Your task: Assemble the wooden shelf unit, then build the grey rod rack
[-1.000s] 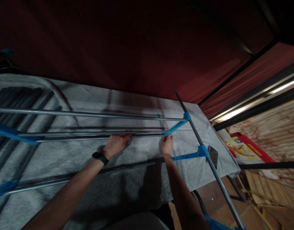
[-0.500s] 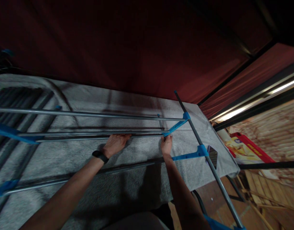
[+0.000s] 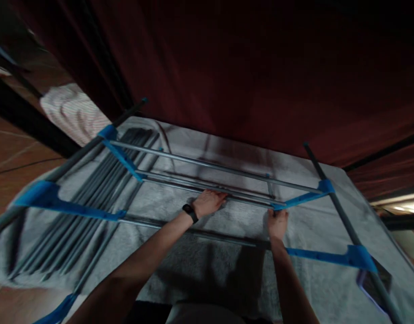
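A frame of grey metal tubes joined by blue plastic brackets stands over a grey cloth. My left hand [image 3: 208,202], with a dark band on its wrist, is closed around a thin metal tube [image 3: 240,199] near its middle. My right hand [image 3: 277,222] grips that tube's right end, where it meets a blue bracket [image 3: 303,198]; the fingertips are partly hidden. Another tube [image 3: 210,167] runs above and behind my hands. A lower tube [image 3: 146,222] crosses nearer to me, passing under my forearms. On the left, a second blue bracket [image 3: 124,159] carries the tubes' other ends.
Several loose grey tubes [image 3: 92,198] lie side by side at the left of the grey cloth [image 3: 193,279]. A phone [image 3: 375,281] rests by the right upright [image 3: 343,220]. A dark red curtain [image 3: 227,90] hangs behind. Striped fabric [image 3: 75,110] sits beyond the left side.
The view has turned to the left, bringing the left upright and the loose tubes into sight. Both hands stay at about the same places on the tube.
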Tool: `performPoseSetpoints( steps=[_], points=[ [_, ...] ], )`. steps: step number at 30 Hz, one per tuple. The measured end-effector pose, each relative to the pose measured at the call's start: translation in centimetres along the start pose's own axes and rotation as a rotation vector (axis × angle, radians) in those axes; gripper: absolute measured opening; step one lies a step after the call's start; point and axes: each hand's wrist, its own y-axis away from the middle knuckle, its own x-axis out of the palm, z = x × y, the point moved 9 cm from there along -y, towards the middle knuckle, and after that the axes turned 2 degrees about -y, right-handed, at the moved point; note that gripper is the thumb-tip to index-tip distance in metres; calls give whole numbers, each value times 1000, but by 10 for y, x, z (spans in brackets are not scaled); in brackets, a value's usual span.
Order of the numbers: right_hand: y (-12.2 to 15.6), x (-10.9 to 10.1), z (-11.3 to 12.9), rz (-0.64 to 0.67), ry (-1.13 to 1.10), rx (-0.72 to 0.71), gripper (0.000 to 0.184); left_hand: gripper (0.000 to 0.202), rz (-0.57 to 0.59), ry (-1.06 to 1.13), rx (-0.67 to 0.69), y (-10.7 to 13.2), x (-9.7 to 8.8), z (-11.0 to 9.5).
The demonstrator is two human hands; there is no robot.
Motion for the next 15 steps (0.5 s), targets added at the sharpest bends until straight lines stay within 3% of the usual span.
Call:
performPoseSetpoints(
  steps=[5, 9, 11, 15],
  points=[
    [-1, 5, -10, -2, 30, -47, 23, 42, -63, -9, -25, 25, -13, 13],
    [-2, 4, -11, -3, 13, -57, 23, 32, -228, 29, -170, 75, -40, 47],
    [-3, 5, -12, 6, 1, -56, 23, 27, -359, 59, -345, 111, -57, 79],
    [-4, 6, -13, 19, 4, -49, 23, 20, -772, 27, -897, 202, -94, 152]
  ],
)
